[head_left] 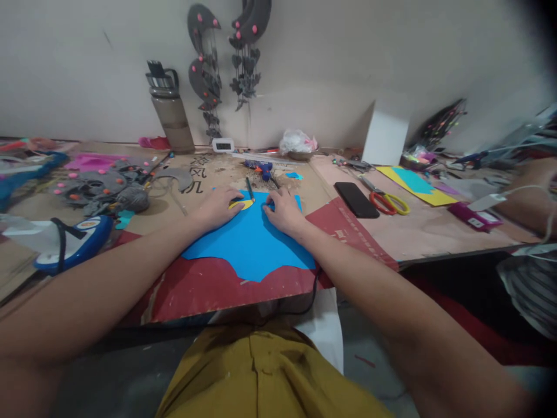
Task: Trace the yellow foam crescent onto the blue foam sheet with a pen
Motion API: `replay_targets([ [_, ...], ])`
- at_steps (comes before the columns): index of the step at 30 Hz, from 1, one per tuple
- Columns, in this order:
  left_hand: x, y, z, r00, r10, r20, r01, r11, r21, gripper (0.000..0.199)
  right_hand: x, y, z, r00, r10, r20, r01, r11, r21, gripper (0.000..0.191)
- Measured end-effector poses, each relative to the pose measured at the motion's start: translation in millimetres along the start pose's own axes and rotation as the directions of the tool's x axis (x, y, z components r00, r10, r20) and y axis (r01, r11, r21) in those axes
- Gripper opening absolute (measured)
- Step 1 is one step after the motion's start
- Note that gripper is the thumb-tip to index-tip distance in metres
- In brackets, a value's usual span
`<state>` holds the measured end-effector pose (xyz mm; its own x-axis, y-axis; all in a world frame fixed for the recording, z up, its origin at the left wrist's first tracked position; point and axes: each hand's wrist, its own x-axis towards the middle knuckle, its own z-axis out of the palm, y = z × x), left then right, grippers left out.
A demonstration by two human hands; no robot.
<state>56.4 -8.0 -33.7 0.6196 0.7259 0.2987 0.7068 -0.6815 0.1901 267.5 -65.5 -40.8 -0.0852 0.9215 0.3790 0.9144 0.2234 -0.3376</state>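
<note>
A large blue sheet (252, 249) with a scalloped front edge lies on the red and brown cardboard. My left hand (220, 207) rests at its upper left, the fingers on a small yellow piece (246, 204) lying on the blue. A dark pencil (249, 189) touches the sheet between my hands, its upper end pointing away from me. My right hand (284, 212) lies on the upper right of the sheet, fingers bent and spread a little, with nothing visible held in them.
Behind the sheet is a blue glue gun (261, 169). To the right are a black phone (355, 200), scissors (383, 197) and yellow paper (439, 197). A bottle (174, 125), grey felt pieces (104, 188) and a blue-white object (78, 247) stand left. Another person's arm (531, 191) is far right.
</note>
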Motion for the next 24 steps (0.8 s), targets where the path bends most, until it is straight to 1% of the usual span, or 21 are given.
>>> replay_targets([
  [5,0.3,-0.4,1.6,1.0,0.0,-0.014,0.0,1.0,0.019,0.043,-1.0,-3.3,-3.0,0.999,0.038,0.034,-0.038,0.999,-0.019,0.016],
  [18,1.0,-0.1,2.0,1.0,0.011,-0.015,-0.011,1.0,0.006,0.041,-2.3,-2.2,-2.7,0.999,0.047,0.021,-0.047,0.999,0.004,0.015],
  [21,1.5,1.1,1.5,1.0,-0.007,-0.022,0.007,1.0,-0.004,0.039,-6.7,-3.4,-8.0,0.999,0.036,0.023,-0.036,0.999,0.007,0.014],
  [24,1.8,2.3,0.8,0.999,-0.029,-0.029,0.028,0.999,-0.021,0.039,-8.9,-11.6,-19.9,1.0,0.017,0.017,-0.017,1.0,0.007,0.017],
])
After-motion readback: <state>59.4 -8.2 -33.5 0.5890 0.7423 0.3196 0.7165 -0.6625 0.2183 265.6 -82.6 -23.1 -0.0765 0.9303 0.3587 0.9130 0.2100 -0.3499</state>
